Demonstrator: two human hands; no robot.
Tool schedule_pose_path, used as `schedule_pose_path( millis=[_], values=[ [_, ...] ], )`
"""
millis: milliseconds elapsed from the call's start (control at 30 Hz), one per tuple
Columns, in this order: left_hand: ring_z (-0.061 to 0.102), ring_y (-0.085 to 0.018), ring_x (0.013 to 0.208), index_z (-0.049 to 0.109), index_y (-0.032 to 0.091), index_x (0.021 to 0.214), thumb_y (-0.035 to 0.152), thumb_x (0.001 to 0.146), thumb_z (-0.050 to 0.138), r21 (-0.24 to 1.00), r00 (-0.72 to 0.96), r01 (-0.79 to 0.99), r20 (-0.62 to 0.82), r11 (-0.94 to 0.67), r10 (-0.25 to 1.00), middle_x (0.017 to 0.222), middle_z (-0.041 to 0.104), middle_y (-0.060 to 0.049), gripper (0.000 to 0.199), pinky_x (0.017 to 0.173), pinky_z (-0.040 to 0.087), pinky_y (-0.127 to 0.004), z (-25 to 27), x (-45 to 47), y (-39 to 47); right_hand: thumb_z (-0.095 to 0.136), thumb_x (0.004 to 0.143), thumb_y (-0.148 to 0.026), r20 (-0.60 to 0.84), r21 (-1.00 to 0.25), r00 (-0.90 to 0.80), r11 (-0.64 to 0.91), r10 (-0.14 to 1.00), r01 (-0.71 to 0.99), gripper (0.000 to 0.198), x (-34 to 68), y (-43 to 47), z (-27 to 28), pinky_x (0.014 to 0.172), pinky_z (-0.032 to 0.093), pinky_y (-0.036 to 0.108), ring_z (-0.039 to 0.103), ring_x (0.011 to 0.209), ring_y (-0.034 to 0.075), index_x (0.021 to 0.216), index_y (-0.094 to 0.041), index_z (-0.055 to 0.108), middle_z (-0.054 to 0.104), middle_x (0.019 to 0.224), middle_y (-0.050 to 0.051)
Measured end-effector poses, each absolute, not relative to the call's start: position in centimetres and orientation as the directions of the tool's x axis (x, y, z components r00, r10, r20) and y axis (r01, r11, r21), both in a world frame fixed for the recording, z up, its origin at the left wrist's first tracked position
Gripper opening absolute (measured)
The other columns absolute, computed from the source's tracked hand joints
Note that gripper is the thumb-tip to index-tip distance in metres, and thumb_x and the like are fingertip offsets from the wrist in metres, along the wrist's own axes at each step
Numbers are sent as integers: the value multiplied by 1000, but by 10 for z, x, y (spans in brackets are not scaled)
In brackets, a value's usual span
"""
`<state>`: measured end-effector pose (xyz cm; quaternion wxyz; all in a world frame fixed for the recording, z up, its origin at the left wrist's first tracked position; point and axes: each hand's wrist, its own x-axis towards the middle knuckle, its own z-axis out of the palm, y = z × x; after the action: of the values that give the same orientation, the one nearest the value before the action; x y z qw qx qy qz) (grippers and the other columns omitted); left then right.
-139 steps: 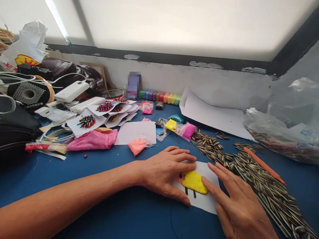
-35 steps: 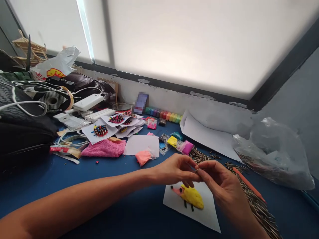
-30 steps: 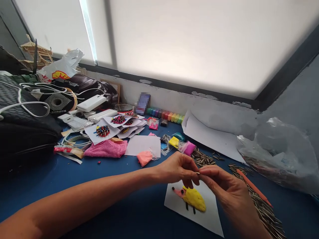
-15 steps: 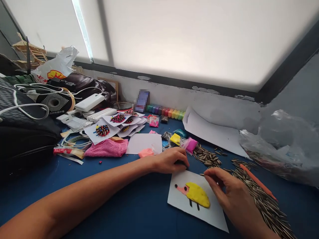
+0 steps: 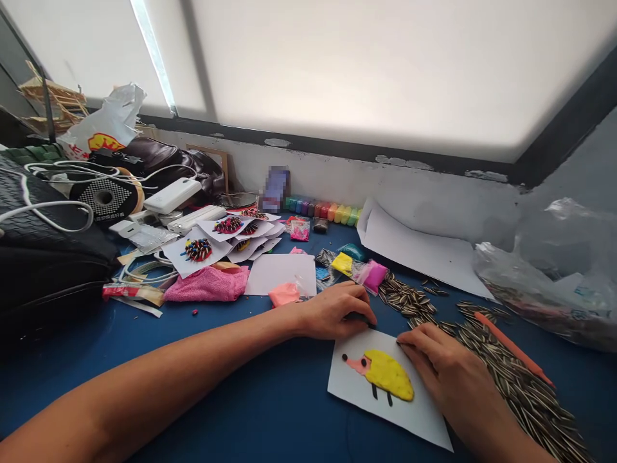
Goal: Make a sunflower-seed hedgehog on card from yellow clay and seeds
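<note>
A white card (image 5: 347, 382) lies on the blue table, bearing a clay hedgehog with a yellow body (image 5: 388, 376), a pink snout, black eye and nose, and two thin black legs. My left hand (image 5: 337, 310) is closed at the card's upper left edge, thumb against it and fingers curled; what is under the fingers is partly hidden. My right hand (image 5: 446, 366) hovers over the card's right side, thumb and forefinger pinched on a small dark sunflower seed that barely shows. Loose striped sunflower seeds (image 5: 523, 386) are heaped right of this hand, with a smaller pile (image 5: 407, 299) behind the card.
An orange stick-like tool (image 5: 513, 347) rests on the seeds. Bagged clay, yellow (image 5: 342, 263), magenta (image 5: 373, 276) and salmon (image 5: 284, 294), lies behind my left hand. Finished hedgehog cards (image 5: 197, 251), a pink cloth (image 5: 207, 284) and a black bag (image 5: 48, 257) stand left; a plastic bag (image 5: 563, 276) right.
The view has shifted slightly. My right fingers have tipped downward, and the seed that stuck out from them is now mostly hidden. My left hand stays at the card's edge.
</note>
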<state>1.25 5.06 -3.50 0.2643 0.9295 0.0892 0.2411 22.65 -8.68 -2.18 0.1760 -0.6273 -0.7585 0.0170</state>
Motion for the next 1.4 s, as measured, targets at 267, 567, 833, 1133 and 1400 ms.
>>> schedule_pose_path(
  millis=[267, 567, 833, 1133, 1400],
  values=[
    [59, -19, 94, 75, 16, 99, 13, 87, 69, 527, 866, 37, 407, -849, 290, 99, 62, -7, 14, 89, 46, -31, -37, 13, 52, 46, 97, -28, 240, -297, -145, 215, 960, 930, 19, 223, -86, -14, 59, 53, 27, 70, 73, 17, 91, -26, 64, 69, 87, 3],
    [59, -21, 98, 74, 18, 103, 27, 86, 76, 521, 882, 48, 379, -852, 281, 102, 62, -7, 19, 90, 45, -32, -36, 12, 53, 50, 95, -28, 270, -402, -167, 268, 948, 876, 16, 198, -93, -5, 50, 50, 23, 64, 59, 14, 86, -25, 62, 67, 74, 0],
    [59, -19, 97, 75, 19, 104, 25, 91, 72, 507, 896, 29, 369, -861, 248, 101, 61, -6, 15, 91, 43, -31, -36, 14, 52, 54, 96, -26, 373, -517, -191, 374, 908, 770, 20, 183, -93, -2, 62, 54, 17, 70, 73, 11, 93, -28, 73, 71, 84, -1],
    [60, -18, 99, 75, 20, 98, 21, 91, 71, 508, 893, 34, 371, -861, 254, 102, 62, -5, 8, 94, 43, -30, -33, 14, 46, 53, 98, -29, 428, -538, -141, 377, 893, 754, 21, 181, -94, -11, 54, 50, 18, 65, 64, 11, 93, -27, 73, 67, 78, 0],
    [60, -19, 99, 72, 17, 94, 19, 86, 76, 551, 898, 82, 321, -831, 301, 103, 63, -5, 10, 94, 44, -29, -27, 13, 45, 60, 94, -30, 564, -492, -50, 383, 825, 782, 13, 188, -97, -10, 58, 54, 16, 68, 65, 11, 93, -27, 73, 70, 77, -1]
  ],
)
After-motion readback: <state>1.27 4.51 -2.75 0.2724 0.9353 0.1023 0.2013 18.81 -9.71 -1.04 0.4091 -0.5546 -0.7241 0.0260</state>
